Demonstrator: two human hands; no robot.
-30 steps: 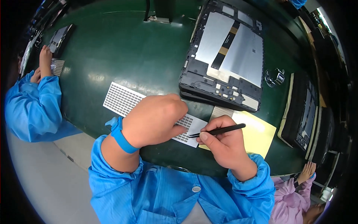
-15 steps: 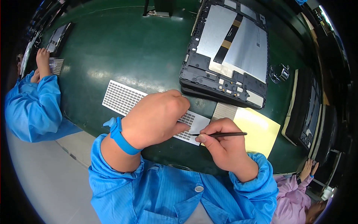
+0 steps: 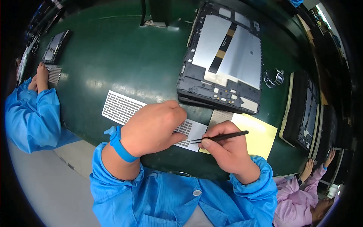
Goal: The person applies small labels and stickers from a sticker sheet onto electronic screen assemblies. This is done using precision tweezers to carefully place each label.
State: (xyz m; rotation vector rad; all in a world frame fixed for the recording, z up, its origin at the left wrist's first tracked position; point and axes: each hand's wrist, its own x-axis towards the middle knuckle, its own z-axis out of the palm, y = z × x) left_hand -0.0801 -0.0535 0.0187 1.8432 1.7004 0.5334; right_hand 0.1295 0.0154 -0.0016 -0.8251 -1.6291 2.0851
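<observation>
Left hand [image 3: 157,126] partly covers gridded sheet [image 3: 123,108] (black-framed panels [image 3: 238,64] beyond).

Black tweezers [image 3: 229,136] slanted; gridded white sheet [image 3: 121,107] flat

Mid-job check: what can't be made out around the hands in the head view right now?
Head view: the middle of the white rectangular sheet with rows of dark rectangles, hidden by the left hand.
Head view: whether the slim black tweezers grip anything; their tips are too small to tell.
Head view: part of the flat yellow sheet, hidden by the right hand.
</observation>
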